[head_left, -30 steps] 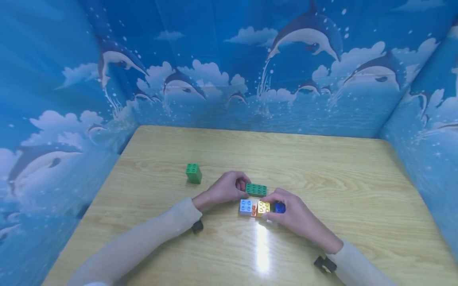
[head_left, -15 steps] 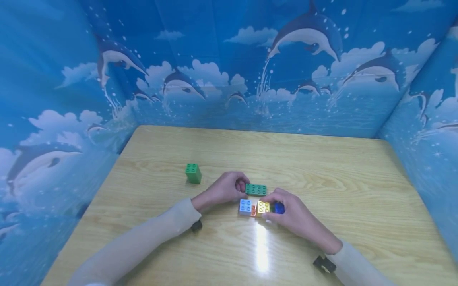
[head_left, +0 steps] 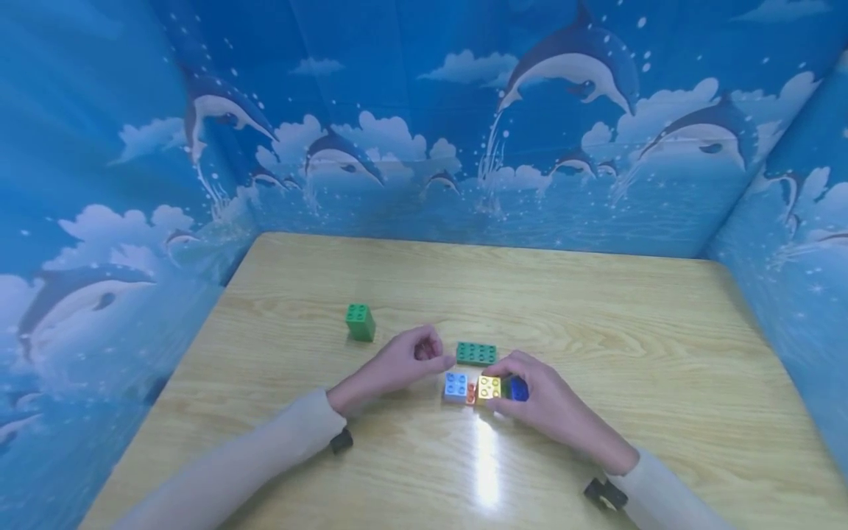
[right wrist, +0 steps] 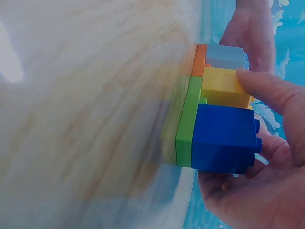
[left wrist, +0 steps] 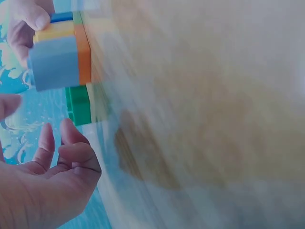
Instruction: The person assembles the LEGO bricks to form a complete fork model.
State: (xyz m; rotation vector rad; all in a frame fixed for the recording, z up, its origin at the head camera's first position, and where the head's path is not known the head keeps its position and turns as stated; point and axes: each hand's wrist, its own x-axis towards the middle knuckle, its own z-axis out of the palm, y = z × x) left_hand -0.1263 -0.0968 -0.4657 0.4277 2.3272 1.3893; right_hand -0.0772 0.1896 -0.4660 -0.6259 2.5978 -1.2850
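Note:
A low row of toy building bricks lies on the table. It has a light blue brick (head_left: 456, 387) over an orange base brick (right wrist: 198, 60), a yellow brick (right wrist: 224, 87) bridging the middle, and a dark blue brick (right wrist: 223, 138) on a light green base brick (right wrist: 188, 126). My right hand (head_left: 543, 397) pinches the yellow brick between thumb and fingers. Just behind the row sits a separate dark green brick (head_left: 476, 353). Left of it, my left hand (head_left: 397, 362) hovers with loosely curled fingers and nothing in them; the left wrist view shows its fingers (left wrist: 78, 152) apart from the dark green brick.
A tall green block (head_left: 361, 324) stands upright farther left on the wooden table (head_left: 596, 309). Blue dolphin-print cloth (head_left: 397, 206) walls in the back and both sides.
My left hand has come off the dark green brick, drawing back to the left. My right hand stays on the yellow brick, and the bricks keep their places.

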